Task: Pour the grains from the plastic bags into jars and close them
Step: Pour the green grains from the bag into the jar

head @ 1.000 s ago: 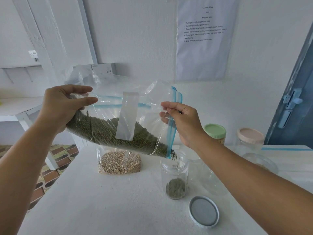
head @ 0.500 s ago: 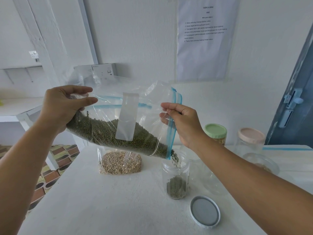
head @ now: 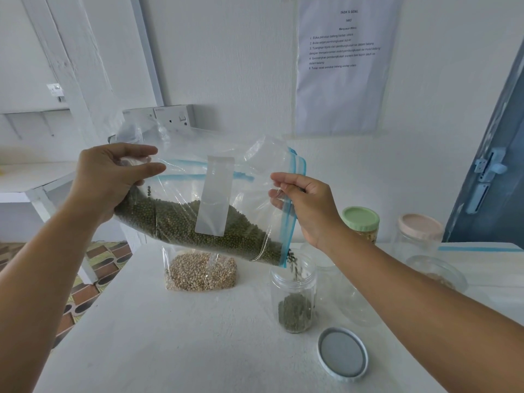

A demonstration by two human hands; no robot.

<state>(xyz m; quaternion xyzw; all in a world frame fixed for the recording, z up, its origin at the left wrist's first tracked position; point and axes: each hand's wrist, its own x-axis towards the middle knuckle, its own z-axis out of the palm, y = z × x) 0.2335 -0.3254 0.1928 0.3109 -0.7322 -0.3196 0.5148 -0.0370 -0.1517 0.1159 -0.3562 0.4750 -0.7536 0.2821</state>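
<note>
Here, head view only. I see the left hand point(head: 113, 177) gripping the closed bottom end of the zip bag point(head: 198, 199), raised so the green grains point(head: 181, 225) slide toward the mouth. The right hand point(head: 309, 208) pinches the blue zip edge point(head: 289, 211) between thumb and curled fingers, holding the opening narrow. The lowest corner of that opening hangs just above the open jar point(head: 293, 293), which stands on the white desk point(head: 170, 336). A thin stream of grains falls in; the jar looks under half full.

The jar's lid point(head: 342, 354) lies face up just in front of it. A second bag of pale grains point(head: 200, 272) sits behind on the desk, untouched. Two lidded jars, green lid point(head: 360, 219) and pink lid point(head: 421, 225), stand at far right.

My judgement on the pour: keep the spout corner centred over the narrow jar mouth and close to it. Raise the left end slowly; most of the grains are still in the bag, and a sudden surge would overshoot the rim. Stop short of the neck so the lid can seat.
</note>
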